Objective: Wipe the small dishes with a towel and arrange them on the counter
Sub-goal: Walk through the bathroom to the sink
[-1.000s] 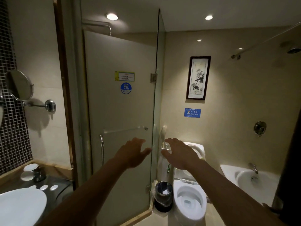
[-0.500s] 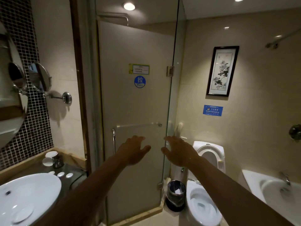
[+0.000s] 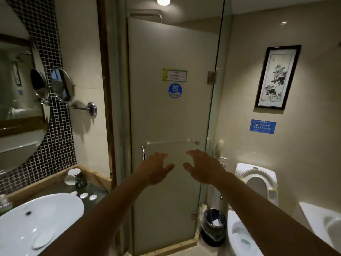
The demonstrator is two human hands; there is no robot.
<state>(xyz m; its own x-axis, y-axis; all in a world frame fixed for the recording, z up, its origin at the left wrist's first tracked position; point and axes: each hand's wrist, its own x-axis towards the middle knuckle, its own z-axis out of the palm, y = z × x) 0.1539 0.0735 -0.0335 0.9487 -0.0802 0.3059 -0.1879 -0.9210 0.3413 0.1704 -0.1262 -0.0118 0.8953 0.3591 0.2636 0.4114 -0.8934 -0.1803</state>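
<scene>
Dim bathroom walls in beige tile fill the frame, with a frosted shower door (image 3: 173,126) at centre. Both bare arms reach forward from the bottom edge, palms down. The left hand (image 3: 156,168) and right hand (image 3: 204,167) hover side by side in front of the door, just below its handle bar (image 3: 171,142), touching nothing. On each hand the fingers are loosely spread and slightly curled, thumbs pointing toward each other with a gap between them; neither holds anything.

On the door a round blue sticker (image 3: 175,90) reads "拉 PULL"; above it sits a yellow-edged label (image 3: 174,75) whose print is too small to read. A blue sign (image 3: 262,126) at right, under a framed flower picture (image 3: 277,77), carries white Chinese text I cannot make out.

Small dishes (image 3: 88,196) lie on the dark counter (image 3: 96,191) at lower left, just beside the white basin (image 3: 36,222); another dish (image 3: 43,240) lies inside the basin. Farther back, two round lids (image 3: 72,175) rest by the wall.
</scene>
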